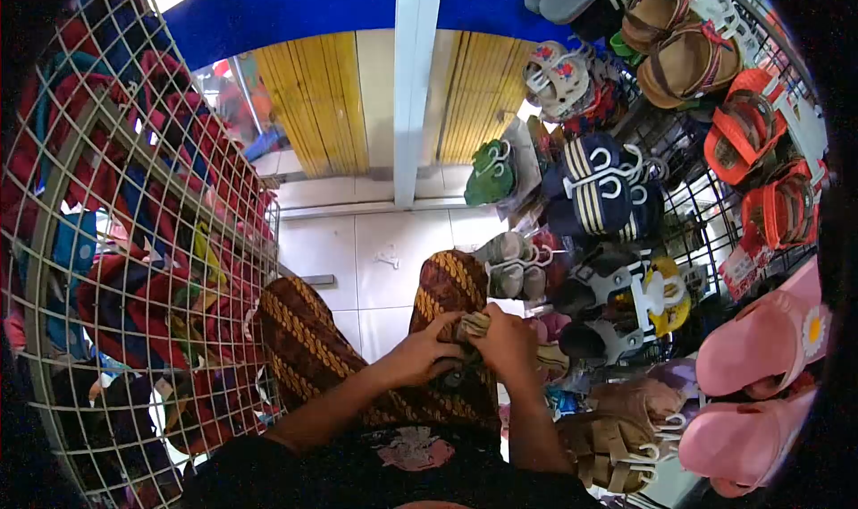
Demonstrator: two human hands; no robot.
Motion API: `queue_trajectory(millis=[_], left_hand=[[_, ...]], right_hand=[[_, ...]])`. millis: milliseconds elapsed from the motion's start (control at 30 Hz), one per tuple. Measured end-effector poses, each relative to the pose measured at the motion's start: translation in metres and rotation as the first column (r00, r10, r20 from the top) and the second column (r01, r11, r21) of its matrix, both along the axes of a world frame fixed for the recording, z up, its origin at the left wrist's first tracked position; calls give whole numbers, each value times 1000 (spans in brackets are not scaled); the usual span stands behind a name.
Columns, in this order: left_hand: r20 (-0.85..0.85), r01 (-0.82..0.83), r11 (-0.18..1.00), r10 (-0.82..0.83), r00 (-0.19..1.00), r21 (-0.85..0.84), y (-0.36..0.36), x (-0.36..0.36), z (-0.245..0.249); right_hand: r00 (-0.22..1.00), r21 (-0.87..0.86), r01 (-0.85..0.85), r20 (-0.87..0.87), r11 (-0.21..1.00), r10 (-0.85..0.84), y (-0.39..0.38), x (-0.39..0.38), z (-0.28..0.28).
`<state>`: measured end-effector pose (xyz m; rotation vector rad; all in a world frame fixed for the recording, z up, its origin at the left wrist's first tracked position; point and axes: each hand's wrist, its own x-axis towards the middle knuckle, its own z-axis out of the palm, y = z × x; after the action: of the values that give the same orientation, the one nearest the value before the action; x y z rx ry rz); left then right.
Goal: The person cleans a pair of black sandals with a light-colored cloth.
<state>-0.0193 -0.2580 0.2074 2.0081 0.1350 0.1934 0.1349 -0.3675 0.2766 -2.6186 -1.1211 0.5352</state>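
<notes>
Above the patterned trousers (308,344), both hands meet around a small greenish-brown item (474,327) that looks like footwear; its exact shape is hard to tell. My left hand (422,353) has its fingers curled at the item's left side. My right hand (508,341) grips it from the right, thumb and fingers closed near its top. Something dark (451,375) shows just below the hands, partly covered by them. The nearest hanging goods are grey-green shoes (509,278) on white hangers, just beyond my right hand.
A wire mesh rack (147,268) with colourful goods stands close on the left. Hung shoes, including pink clogs (742,353) and red sandals (742,138), crowd the right. A white hanger (387,257) lies on the tiled floor (317,241). A metal post (416,89) rises ahead.
</notes>
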Motion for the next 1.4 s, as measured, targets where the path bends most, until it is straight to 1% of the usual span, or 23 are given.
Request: queue_trajectory(millis=[33,67,167,200,300,333,433,633,767,800,833,867,933,967,1000,1033,1067,1100,1133,1167,1267,1367,1400], left_hand=[[70,0,998,-5,998,64,3,-4,1],[139,-8,992,-10,990,130,7,-8,4],[130,-131,991,132,983,-15,26,-16,-7],[-50,-183,929,176,983,-321,29,-23,-12],[-84,-142,971,128,988,-192,33,-23,-8],[-94,-146,959,127,988,-243,32,-21,-9],[-41,-173,979,170,985,-109,26,-20,-12],[-106,-295,899,275,956,-323,26,-28,-10],[-24,-245,951,245,969,-186,20,-24,0],[-33,-252,901,257,966,-353,18,-23,-10],[-25,-239,906,246,969,-351,18,-22,-5],[-26,-224,937,225,974,-269,16,-21,1],[8,-161,978,164,986,-134,11,-16,13],[43,-117,990,121,992,-78,12,-14,17],[51,-96,993,100,994,-67,10,-11,18],[65,-80,995,84,994,-64,7,-9,17],[48,-97,994,99,994,-59,6,-10,17],[42,-109,993,110,993,-45,5,-9,17],[32,-103,991,106,994,-82,5,-9,16],[34,-119,993,119,992,9,4,-11,20],[57,-140,990,138,989,15,4,-13,12],[47,-134,991,133,990,17,4,-18,16],[65,-133,990,130,989,39,5,-18,15]], right_hand=[[1000,5,-5,13,1000,5,3,0,-4],[990,135,-46,138,990,27,8,-6,-1],[976,357,-124,212,926,49,22,-13,-32],[981,402,-119,186,908,46,27,-15,-32],[978,260,-187,-41,947,205,38,1,-3],[960,242,-250,-62,938,272,41,11,-8],[961,172,-277,66,945,270,55,7,-23],[997,269,16,-76,963,5,67,-2,-49],[993,420,110,-85,901,-82,60,0,-47],[990,459,129,-108,879,-89,59,2,-49],[985,492,158,-140,856,-102,58,2,-51],[988,399,154,-82,904,-132,57,5,-49],[991,368,128,-84,921,-105,54,14,-54],[990,456,110,-132,883,-55,53,28,-82],[948,443,201,-313,874,-59,51,35,-82],[960,546,217,-271,809,-74,48,27,-61],[971,514,201,-219,834,-98,43,24,-45],[936,516,262,-343,815,-84,38,20,-34],[957,445,224,-268,867,-109,31,15,-27],[977,376,181,-178,909,-121,28,14,-20],[986,234,30,-167,972,10,12,3,5],[979,295,-13,-190,956,72,2,5,-9],[985,357,-58,-129,932,111,-1,3,-11]])
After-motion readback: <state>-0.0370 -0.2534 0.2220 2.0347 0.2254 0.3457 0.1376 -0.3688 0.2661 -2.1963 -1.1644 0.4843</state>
